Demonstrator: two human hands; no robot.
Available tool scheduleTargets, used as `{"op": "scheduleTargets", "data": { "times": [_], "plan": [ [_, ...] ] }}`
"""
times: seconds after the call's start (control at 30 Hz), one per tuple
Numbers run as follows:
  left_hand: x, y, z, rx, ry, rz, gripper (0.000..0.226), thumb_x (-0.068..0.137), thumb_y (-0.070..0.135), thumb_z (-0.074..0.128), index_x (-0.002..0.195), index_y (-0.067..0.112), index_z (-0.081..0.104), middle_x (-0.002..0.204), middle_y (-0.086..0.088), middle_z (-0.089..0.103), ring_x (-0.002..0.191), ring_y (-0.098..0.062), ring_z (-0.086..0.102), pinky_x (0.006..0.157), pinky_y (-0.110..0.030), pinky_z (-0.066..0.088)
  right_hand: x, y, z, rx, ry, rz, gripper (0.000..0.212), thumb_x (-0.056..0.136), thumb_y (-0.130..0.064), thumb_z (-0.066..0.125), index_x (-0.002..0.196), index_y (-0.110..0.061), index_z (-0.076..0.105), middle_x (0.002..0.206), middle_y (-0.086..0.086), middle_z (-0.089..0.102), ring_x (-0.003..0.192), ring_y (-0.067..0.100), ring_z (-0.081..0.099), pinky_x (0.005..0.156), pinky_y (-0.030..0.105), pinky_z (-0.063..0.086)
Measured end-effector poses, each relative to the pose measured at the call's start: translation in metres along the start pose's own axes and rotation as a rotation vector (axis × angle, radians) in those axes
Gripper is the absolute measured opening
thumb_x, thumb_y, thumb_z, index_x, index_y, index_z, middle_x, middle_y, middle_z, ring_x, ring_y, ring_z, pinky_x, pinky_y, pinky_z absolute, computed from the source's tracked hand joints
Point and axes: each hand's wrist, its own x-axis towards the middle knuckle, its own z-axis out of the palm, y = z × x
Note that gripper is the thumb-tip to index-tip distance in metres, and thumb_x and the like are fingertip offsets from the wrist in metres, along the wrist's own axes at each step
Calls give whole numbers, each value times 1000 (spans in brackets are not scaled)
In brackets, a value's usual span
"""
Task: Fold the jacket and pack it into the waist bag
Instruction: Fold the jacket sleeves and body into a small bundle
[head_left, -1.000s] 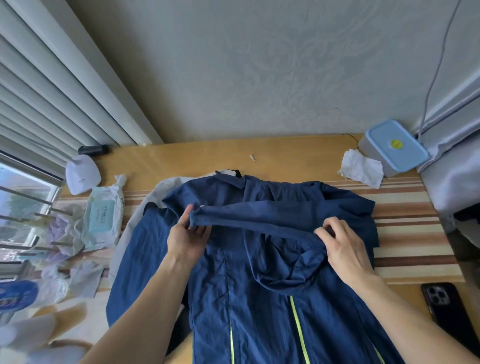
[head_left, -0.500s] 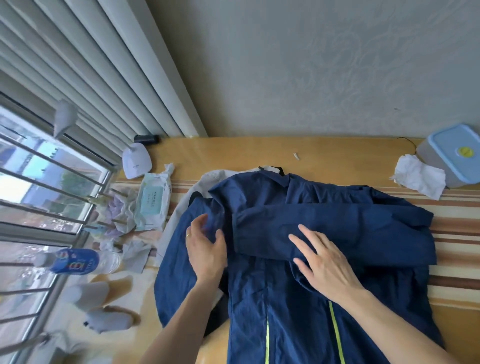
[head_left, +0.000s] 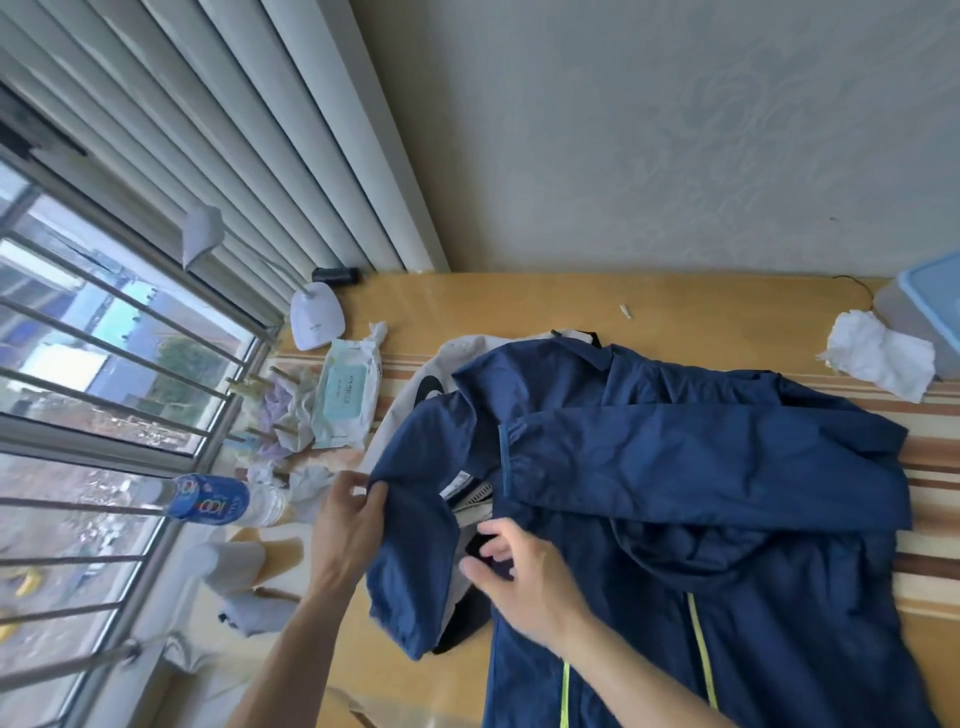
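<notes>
A navy jacket (head_left: 701, 467) with yellow-green zip lines lies spread on the wooden table, one sleeve folded across its chest. A light grey bag with black parts, apparently the waist bag (head_left: 434, 379), lies mostly hidden under the jacket's left side. My left hand (head_left: 348, 525) pinches the jacket's left sleeve at its upper fold and lifts it. My right hand (head_left: 524, 577) hovers with fingers spread over the gap where the grey and black bag shows under the lifted sleeve.
A wet-wipe pack (head_left: 345, 397), a white lamp base (head_left: 317, 319), crumpled tissues and a water bottle (head_left: 218, 501) crowd the table's left edge by the barred window. A crumpled white tissue (head_left: 883, 358) and a blue-lidded box (head_left: 930, 306) sit at the far right.
My left hand has taken hold of the left sleeve and raised it, uncovering the bag underneath. My right hand left the folded sleeve and moved left toward the gap. The view swung left.
</notes>
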Motion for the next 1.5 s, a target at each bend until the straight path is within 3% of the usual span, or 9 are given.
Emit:
{"op": "scheduleTargets", "data": {
  "times": [0.17, 0.27, 0.33, 0.6, 0.77, 0.93, 1.23, 1.4, 1.5],
  "plan": [
    [-45, 74, -2, -479, -337, -60, 17, 97, 26, 64, 110, 14, 64, 93, -14, 76, 86, -32, 74, 64, -35, 56, -18, -42, 7, 655, -225, 66, 24, 84, -18, 78, 100, -31, 66, 98, -21, 77, 92, -9, 68, 81, 11, 48],
    [-68, 117, 7, -680, -586, -40, 28, 97, 27, 64, 120, 11, 60, 100, -13, 77, 84, -30, 76, 68, -33, 59, -21, -43, -23, 1037, -63, 117, 37, 83, -13, 78, 119, -17, 70, 120, 3, 75, 119, 19, 66, 104, 35, 50],
    [-75, 137, 11, -647, -552, 161, 26, 100, 26, 61, 121, 11, 60, 105, -10, 78, 93, -27, 76, 79, -29, 59, -27, -29, -66, 1369, -6, 111, 35, 90, -12, 68, 124, -6, 68, 124, 16, 71, 120, 31, 65, 106, 46, 48],
    [-61, 112, 83, 57, -189, 585, 40, 83, 27, 75, 119, 30, 58, 121, 10, 61, 110, -11, 59, 88, -32, 49, -78, 97, -234, 2084, 604, 95, 49, 87, -31, 63, 131, -10, 60, 120, 7, 74, 87, 9, 74, 63, 16, 50],
    [-42, 88, 136, 457, -112, 753, 72, 76, 38, 79, 139, 24, 46, 138, -3, 46, 124, -27, 44, 92, -40, 48, -82, 170, -257, 1732, 931, 396, 65, 90, -51, 62, 134, -4, 51, 120, 15, 69, 104, 29, 73, 82, 32, 58],
    [-33, 96, 171, 807, -74, 964, 69, 71, 31, 82, 131, 19, 52, 126, -9, 53, 109, -32, 54, 79, -45, 54, -56, 207, -258, 467, 1107, 574, 87, 70, -28, 90, 142, -20, 41, 145, 10, 44, 127, 30, 53, 99, 45, 52],
    [-34, 126, 144, 407, 120, 1004, 34, 79, -5, 66, 108, 12, 70, 103, -7, 62, 72, -31, 63, 52, -37, 51, -36, 187, -326, 283, 1141, 174, 28, 81, 2, 70, 83, -25, 63, 82, 6, 70, 79, 27, 71, 76, 42, 59],
    [-40, 96, 126, 419, 102, 1184, 26, 81, 0, 64, 102, 10, 77, 105, -9, 59, 82, -24, 58, 59, -38, 54, -73, 192, -341, -29, 1039, -28, 45, 64, 26, 51, 71, -17, 64, 120, 10, 66, 114, 22, 58, 92, 31, 44],
    [-36, 66, 142, 708, -165, 1081, 36, 87, 34, 52, 109, 19, 76, 131, -9, 56, 121, -30, 52, 94, -49, 53, -86, 222, -327, -228, 762, 194, 49, 68, 25, 51, 94, -10, 72, 140, 14, 57, 130, 33, 51, 103, 32, 38]
  ]
}}
